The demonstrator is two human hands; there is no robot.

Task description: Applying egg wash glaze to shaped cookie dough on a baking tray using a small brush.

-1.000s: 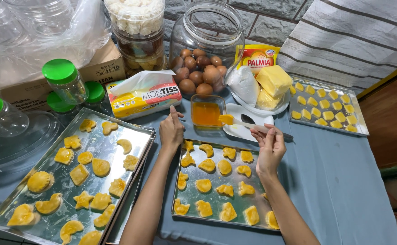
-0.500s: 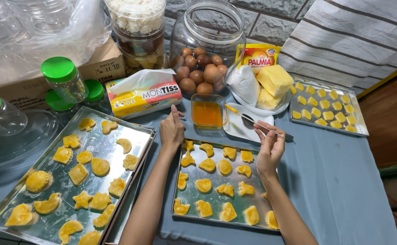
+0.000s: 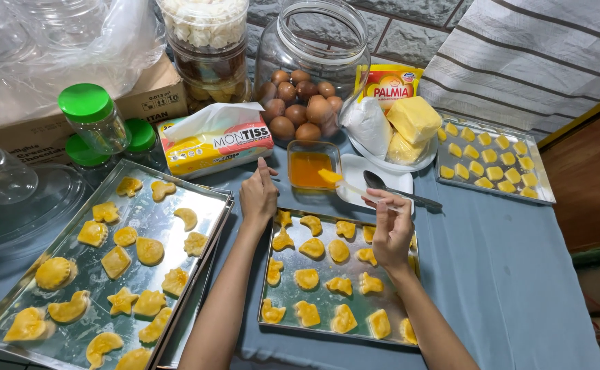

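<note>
With a tissue pack (image 3: 215,140) at ten o'clock and an egg jar (image 3: 311,68) at twelve, the right hand (image 3: 390,229) pinches a brush (image 3: 344,183) over the yolk dish (image 3: 311,164), while the left hand (image 3: 259,195), fingers loosely curled, rests at the pastry tray (image 3: 337,274) edge.

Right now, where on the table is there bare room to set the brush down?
Bare blue tablecloth lies right of the middle tray, below the small tray. The back is crowded: egg jar, tissue pack, yolk dish, white plate.
</note>
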